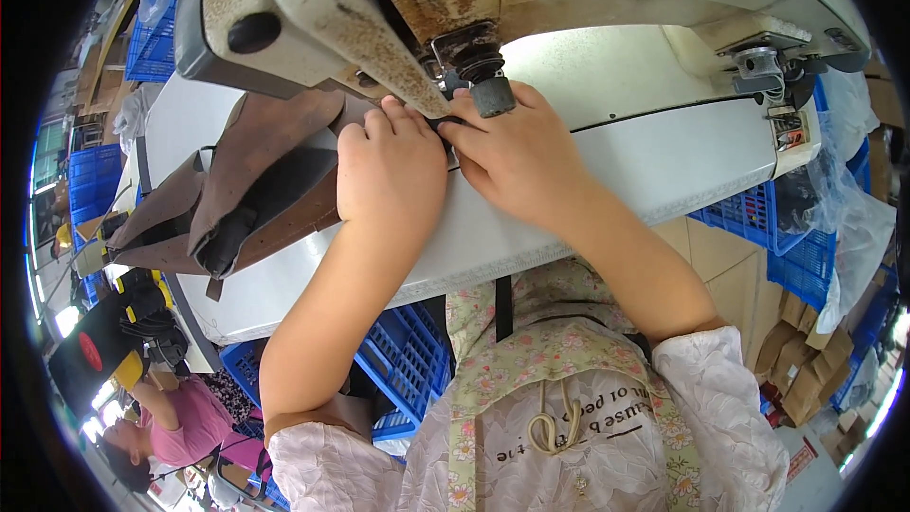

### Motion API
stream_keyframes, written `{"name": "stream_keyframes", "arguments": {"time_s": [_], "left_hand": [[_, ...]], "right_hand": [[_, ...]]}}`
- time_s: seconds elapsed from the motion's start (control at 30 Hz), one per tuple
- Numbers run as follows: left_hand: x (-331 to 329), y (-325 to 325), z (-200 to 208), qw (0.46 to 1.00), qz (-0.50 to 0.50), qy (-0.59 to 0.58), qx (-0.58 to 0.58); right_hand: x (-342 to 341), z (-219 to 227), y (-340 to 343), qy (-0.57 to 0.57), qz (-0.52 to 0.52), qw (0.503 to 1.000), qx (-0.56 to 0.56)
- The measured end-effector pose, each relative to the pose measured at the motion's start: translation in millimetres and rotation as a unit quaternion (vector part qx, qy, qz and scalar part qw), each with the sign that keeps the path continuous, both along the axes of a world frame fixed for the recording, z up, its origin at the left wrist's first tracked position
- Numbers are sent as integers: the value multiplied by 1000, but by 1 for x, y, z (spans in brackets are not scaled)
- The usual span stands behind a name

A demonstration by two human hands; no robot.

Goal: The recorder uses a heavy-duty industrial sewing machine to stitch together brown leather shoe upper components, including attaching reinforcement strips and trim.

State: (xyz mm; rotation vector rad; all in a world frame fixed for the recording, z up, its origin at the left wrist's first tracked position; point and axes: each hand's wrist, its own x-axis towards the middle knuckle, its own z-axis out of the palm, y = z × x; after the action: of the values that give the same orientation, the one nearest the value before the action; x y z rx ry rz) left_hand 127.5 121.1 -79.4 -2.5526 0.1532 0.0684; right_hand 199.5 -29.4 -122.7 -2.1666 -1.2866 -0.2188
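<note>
A brown leather bag [270,147] with a dark lining lies partly folded on the left of the white sewing machine table, its edge running in under the machine's head. My left hand [393,161] grips that edge, fingers bent and close together. Right beside it, my right hand [519,156] pinches the dark edge of the bag near the needle area; the fingertips are partly covered by the machine. The worn beige sewing machine [332,24] arches above both hands, and its head hides the needle and the stitching point.
A blue crate [403,365] stands under the table's front edge. More blue crates [801,265] with clear plastic bags are at the right, near brown cardboard packages [806,360]. At the lower left sits a co-worker in a pink top [194,422].
</note>
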Motion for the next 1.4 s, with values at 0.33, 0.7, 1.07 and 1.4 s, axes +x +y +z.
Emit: {"name": "stream_keyframes", "arguments": {"time_s": [0.33, 0.7, 1.07, 1.4], "left_hand": [[-19, 16, 52, 974, -11, 57, -218], [-43, 49, 41, 988, -79, 79, -104], [-27, 49, 46, 982, -83, 128, -114], [8, 47, 96, 940, -33, 275, -202]], "right_hand": [[10, -4, -4, 21, 17, 999, 27], [7, -3, -2, 19, 18, 999, 32], [-26, 20, 0, -18, 68, 997, 22], [-49, 13, 23, 244, -2, 966, 85]]}}
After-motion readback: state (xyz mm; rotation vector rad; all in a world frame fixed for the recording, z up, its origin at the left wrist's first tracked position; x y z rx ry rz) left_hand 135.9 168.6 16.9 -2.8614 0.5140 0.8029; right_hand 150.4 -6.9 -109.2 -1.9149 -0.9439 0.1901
